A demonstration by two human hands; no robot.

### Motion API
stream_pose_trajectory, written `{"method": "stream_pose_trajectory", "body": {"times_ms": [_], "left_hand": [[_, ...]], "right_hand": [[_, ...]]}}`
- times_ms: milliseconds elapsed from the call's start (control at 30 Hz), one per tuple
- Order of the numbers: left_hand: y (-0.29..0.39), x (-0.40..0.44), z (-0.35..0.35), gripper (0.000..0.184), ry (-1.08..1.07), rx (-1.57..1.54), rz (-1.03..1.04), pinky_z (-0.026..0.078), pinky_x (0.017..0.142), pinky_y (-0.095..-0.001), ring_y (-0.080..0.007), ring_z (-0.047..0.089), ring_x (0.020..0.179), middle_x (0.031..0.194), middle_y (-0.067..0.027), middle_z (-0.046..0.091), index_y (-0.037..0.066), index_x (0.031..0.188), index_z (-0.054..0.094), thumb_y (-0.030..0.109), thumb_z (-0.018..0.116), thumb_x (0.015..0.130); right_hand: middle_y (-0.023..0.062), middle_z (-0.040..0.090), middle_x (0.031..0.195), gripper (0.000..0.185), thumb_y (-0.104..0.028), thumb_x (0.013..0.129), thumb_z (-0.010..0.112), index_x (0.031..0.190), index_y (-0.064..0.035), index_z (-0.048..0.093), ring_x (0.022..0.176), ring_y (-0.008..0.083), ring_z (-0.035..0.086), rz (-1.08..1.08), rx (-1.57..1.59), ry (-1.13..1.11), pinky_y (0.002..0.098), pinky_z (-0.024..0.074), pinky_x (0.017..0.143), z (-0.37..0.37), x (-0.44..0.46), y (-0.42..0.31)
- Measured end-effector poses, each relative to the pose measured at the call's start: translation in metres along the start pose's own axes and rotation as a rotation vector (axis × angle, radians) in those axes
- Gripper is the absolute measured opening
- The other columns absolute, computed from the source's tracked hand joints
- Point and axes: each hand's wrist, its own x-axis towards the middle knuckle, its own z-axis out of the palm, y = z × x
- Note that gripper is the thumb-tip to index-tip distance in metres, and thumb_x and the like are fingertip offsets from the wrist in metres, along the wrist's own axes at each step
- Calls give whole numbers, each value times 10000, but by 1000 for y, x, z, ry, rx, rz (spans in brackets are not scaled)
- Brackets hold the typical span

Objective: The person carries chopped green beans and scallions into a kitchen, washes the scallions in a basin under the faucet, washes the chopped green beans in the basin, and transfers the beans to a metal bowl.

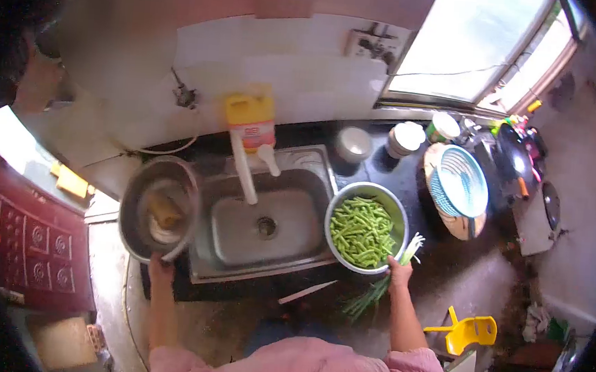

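My left hand (161,265) grips the near rim of a deep metal basin (128,219), which stands left of the sink. A yellowish-brown object and something pale lie inside the basin, too blurred to name. A bunch of scallions (411,250) is closed in my right hand (399,270), white ends up and green leaves hanging toward the counter's front edge. That hand is right at the near right rim of a metal bowl (404,214) full of green beans (360,230). A knife (306,292) lies at the counter's front edge, between my two hands.
The sink (240,227) has a white faucet (244,172), with a yellow jug (251,117) behind it. Lidded containers (354,144) stand at the back. A blue basket (461,180) rests on a round board (457,228); a dark pan (514,156) is farther right. A yellow chair (464,329) stands below.
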Motion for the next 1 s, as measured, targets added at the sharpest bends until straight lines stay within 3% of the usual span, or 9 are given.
{"method": "stream_pose_trajectory", "body": {"times_ms": [33,100,200,300,333,467,633,767,1000], "left_hand": [[-11,-9,-9,95,58,-24,8,452,695,-348,-180,495,748,775,-27,468,65,817,476,128,545,800],[-10,-70,26,51,163,57,-118,443,734,-372,-192,501,778,775,-35,472,70,808,480,103,519,811],[-32,-86,4,33,64,39,-191,433,757,-386,-197,509,775,770,-41,474,70,798,492,79,522,788],[-35,-124,28,72,21,168,-186,446,722,-400,-196,511,800,798,-42,478,64,806,493,80,543,757],[-37,-129,32,85,42,195,-201,451,694,-403,-196,515,784,803,-43,482,63,810,493,83,551,750],[-49,-138,38,120,87,321,-253,457,580,-397,-192,534,713,801,-53,501,58,824,502,94,572,734],[-81,-126,45,152,5,345,-163,467,532,-365,-213,551,662,764,-77,516,33,842,513,94,580,720],[-85,-104,74,194,-30,389,-243,506,545,-381,-241,569,687,775,-95,529,-3,863,504,94,579,713],[-102,-72,87,255,-60,536,-255,564,539,-454,-295,604,726,830,-127,552,-26,924,500,97,571,712]], "right_hand": [[49,577,729,221,-39,710,664,896,-13,549,512,122,518,115,-30,-1,236,392,409,0,0,-5],[44,577,718,197,-31,706,643,885,-6,564,485,126,509,84,10,22,237,383,400,1,9,2],[37,578,720,225,-22,683,618,902,1,570,498,128,516,18,-30,42,238,383,401,-1,18,3],[38,579,728,262,-27,675,628,928,-5,562,513,130,526,-7,-4,88,241,385,400,-5,26,13],[13,528,646,127,-3,703,618,811,-28,555,444,105,468,-45,25,127,224,346,358,-2,21,11],[42,581,758,270,-82,740,666,974,-12,550,532,127,522,-35,-78,-12,244,400,403,-20,18,13],[57,583,726,226,-111,799,607,980,12,549,509,121,528,-217,-202,240,235,398,374,-25,-8,-30],[27,539,640,155,-120,799,601,911,-39,530,456,89,479,-267,-217,-85,217,390,367,-14,-34,-66],[49,567,701,212,-91,760,603,938,6,543,532,130,532,-105,-282,-520,249,427,418,81,-101,-121]]}}
